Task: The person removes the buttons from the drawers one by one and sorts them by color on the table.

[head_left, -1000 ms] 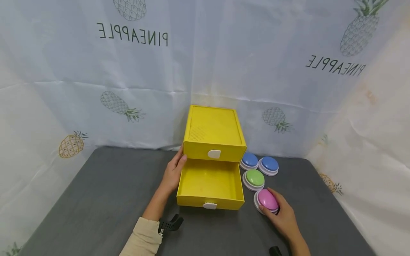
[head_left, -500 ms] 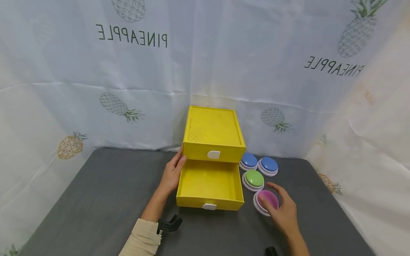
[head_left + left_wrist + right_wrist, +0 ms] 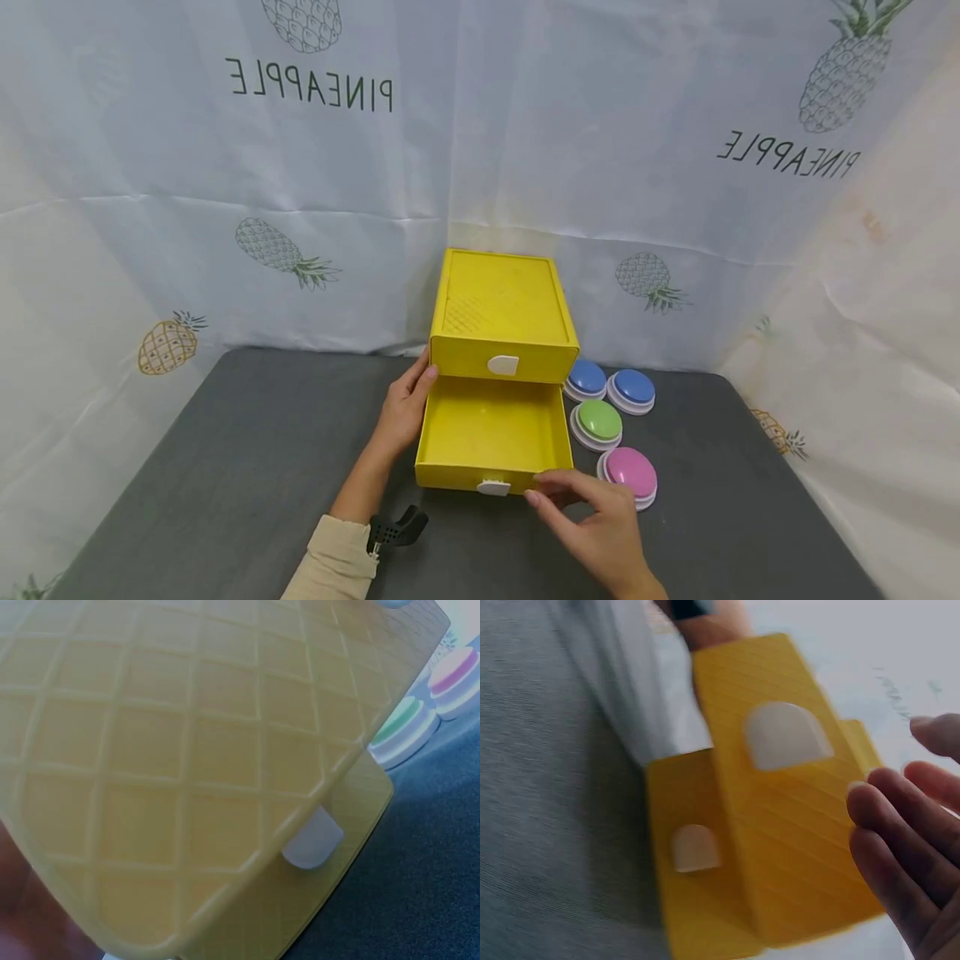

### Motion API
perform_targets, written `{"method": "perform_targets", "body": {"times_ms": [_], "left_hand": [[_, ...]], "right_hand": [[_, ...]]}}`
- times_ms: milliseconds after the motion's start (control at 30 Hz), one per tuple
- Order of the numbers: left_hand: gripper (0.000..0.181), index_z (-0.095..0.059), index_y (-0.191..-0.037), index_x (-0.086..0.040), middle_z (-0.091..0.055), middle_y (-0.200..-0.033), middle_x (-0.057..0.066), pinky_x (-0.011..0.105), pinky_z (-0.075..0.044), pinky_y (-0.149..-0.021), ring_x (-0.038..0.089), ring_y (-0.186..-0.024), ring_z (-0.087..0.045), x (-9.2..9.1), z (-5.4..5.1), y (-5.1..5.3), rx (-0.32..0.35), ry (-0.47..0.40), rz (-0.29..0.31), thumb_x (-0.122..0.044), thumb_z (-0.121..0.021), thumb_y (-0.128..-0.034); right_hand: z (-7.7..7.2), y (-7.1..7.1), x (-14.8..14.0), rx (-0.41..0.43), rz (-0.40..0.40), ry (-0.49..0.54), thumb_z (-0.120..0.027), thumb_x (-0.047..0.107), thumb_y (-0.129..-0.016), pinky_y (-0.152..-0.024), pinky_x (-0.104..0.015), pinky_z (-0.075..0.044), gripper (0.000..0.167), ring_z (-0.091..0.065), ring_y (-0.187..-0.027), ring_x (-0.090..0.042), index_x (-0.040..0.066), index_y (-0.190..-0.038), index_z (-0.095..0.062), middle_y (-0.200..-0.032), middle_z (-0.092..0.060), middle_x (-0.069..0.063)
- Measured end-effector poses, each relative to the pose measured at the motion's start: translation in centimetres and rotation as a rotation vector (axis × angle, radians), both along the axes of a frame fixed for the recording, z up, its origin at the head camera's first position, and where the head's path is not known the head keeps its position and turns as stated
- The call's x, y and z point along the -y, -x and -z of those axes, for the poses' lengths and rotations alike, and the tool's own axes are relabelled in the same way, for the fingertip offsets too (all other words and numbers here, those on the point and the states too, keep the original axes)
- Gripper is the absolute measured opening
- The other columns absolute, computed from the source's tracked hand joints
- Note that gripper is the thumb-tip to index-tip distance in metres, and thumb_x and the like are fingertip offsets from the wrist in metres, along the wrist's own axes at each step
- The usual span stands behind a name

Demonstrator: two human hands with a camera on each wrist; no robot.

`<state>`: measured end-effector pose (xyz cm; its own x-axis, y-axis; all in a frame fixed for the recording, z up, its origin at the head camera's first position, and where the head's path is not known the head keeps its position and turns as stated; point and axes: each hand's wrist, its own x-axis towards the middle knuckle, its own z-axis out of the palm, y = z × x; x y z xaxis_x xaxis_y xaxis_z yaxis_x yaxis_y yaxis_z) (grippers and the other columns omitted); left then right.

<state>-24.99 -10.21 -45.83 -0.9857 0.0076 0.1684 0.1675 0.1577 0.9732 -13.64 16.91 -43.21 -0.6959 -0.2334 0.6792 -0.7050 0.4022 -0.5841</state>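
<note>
A yellow two-drawer box (image 3: 502, 296) stands at the back middle of the table. Its lower drawer (image 3: 491, 425) is pulled out and bare inside; the upper one is closed. White tabs serve as handles, with the lower handle (image 3: 493, 487) on the pulled-out front. My left hand (image 3: 401, 417) rests against the box's left side, its thumb near the front corner; the other fingers are partly hidden. Off the lower drawer's right front corner is my right hand (image 3: 596, 521), fingers loosely bent and holding nothing. Beside it, a pink dome button (image 3: 632, 472) sits on its white base.
Right of the box lie a green dome button (image 3: 600, 419) and two more, a blue button (image 3: 587, 377) and another blue button (image 3: 633, 386). A pineapple-print curtain (image 3: 337, 167) hangs behind the grey table (image 3: 262, 467).
My right hand has let go of the pink button and moved left to the lower drawer's front corner. The left hand and the box have stayed put.
</note>
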Motion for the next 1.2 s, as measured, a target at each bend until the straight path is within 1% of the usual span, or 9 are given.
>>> {"method": "perform_targets", "body": {"times_ms": [133, 333, 433, 567, 700, 800, 900, 1033, 1200], "left_hand": [[0.053, -0.034, -0.159, -0.024, -0.037, -0.164, 0.002, 0.053, -0.034, -0.121, 0.03, -0.149, -0.039, 0.0, 0.1, 0.0, -0.005, -0.001, -0.004, -0.037, -0.045, -0.1087], [0.053, -0.033, -0.159, -0.024, -0.037, -0.164, 0.003, 0.054, -0.035, -0.12, 0.031, -0.148, -0.041, -0.2, 0.1, 0.0, -0.01, -0.001, 0.006, -0.037, -0.044, -0.1089], [0.053, -0.033, -0.159, -0.023, -0.037, -0.164, 0.004, 0.054, -0.035, -0.12, 0.031, -0.148, -0.041, -0.2, 0.0, 0.0, -0.007, 0.003, 0.004, -0.036, -0.044, -0.109], [0.054, -0.033, -0.159, -0.022, -0.036, -0.164, 0.003, 0.053, -0.034, -0.121, 0.03, -0.149, -0.04, -0.2, -0.1, 0.0, -0.003, 0.005, -0.004, -0.036, -0.045, -0.109], [0.054, -0.032, -0.16, -0.02, -0.035, -0.165, 0.003, 0.052, -0.032, -0.122, 0.029, -0.15, -0.037, -0.1, -0.2, -0.1, 0.001, -0.001, -0.003, -0.036, -0.044, -0.1091], [0.055, -0.031, -0.16, -0.019, -0.034, -0.165, 0.004, 0.053, -0.03, -0.123, 0.03, -0.152, -0.035, -0.1, -0.2, -0.2, 0.007, -0.006, 0.004, -0.036, -0.044, -0.1093], [0.055, -0.03, -0.16, -0.02, -0.033, -0.166, 0.004, 0.054, -0.028, -0.123, 0.03, -0.152, -0.033, -0.1, -0.2, -0.3, 0.018, -0.009, 0.008, -0.037, -0.043, -0.1093], [0.055, -0.031, -0.16, -0.022, -0.033, -0.166, 0.002, 0.054, -0.026, -0.124, 0.03, -0.153, -0.032, -0.1, -0.1, -0.2, 0.028, -0.002, 0.005, -0.038, -0.044, -0.109], [0.055, -0.031, -0.16, -0.022, -0.032, -0.166, 0.002, 0.055, -0.025, -0.125, 0.029, -0.154, -0.03, -0.1, -0.2, -0.2, 0.021, -0.002, 0.005, -0.038, -0.043, -0.109]], "right_hand": [[1.1, 0.0, 1.1, 0.002, -0.001, -0.033, -0.089, 0.001, -0.072, -0.064, -0.013, -0.056, 0.028, -0.07, -0.069, 0.002, 0.011, -0.096, -0.078, -0.079, -0.078, -0.002], [1.9, 0.2, 2.1, 0.022, 0.01, -0.027, -0.09, 0.004, -0.072, -0.063, -0.014, -0.057, 0.031, -0.072, -0.07, 0.0, 0.012, -0.099, -0.079, -0.083, -0.079, -0.002], [2.1, 0.3, 2.6, -0.024, 0.048, -0.047, -0.091, 0.005, -0.07, -0.065, -0.014, -0.057, 0.03, -0.072, -0.07, -0.001, 0.015, -0.096, -0.079, -0.082, -0.079, 0.001], [2.1, 0.6, 3.0, -0.104, 0.13, -0.08, -0.092, 0.005, -0.067, -0.07, -0.012, -0.056, 0.028, -0.072, -0.07, -0.002, 0.018, -0.089, -0.081, -0.08, -0.078, 0.006], [2.0, 0.9, 3.2, -0.113, 0.19, -0.105, -0.092, 0.006, -0.068, -0.071, -0.011, -0.055, 0.024, -0.073, -0.071, -0.001, 0.019, -0.085, -0.082, -0.079, -0.078, 0.009], [1.9, 1.3, 3.4, -0.076, 0.226, -0.12, -0.092, 0.007, -0.069, -0.071, -0.011, -0.055, 0.022, -0.072, -0.071, 0.001, 0.019, -0.084, -0.081, -0.079, -0.078, 0.01], [1.9, 1.7, 3.6, -0.016, 0.255, -0.12, -0.091, 0.01, -0.071, -0.07, -0.01, -0.054, 0.018, -0.069, -0.07, 0.003, 0.019, -0.083, -0.081, -0.078, -0.077, 0.011], [1.8, 2.5, 3.8, 0.073, 0.274, -0.078, -0.09, 0.012, -0.074, -0.068, -0.01, -0.054, 0.015, -0.067, -0.069, 0.004, 0.019, -0.083, -0.08, -0.077, -0.076, 0.01], [1.6, 3.7, 4.0, 0.16, 0.267, -0.023, -0.087, 0.013, -0.078, -0.066, -0.013, -0.055, 0.011, -0.067, -0.069, 0.002, 0.019, -0.084, -0.08, -0.078, -0.077, 0.009]]}}
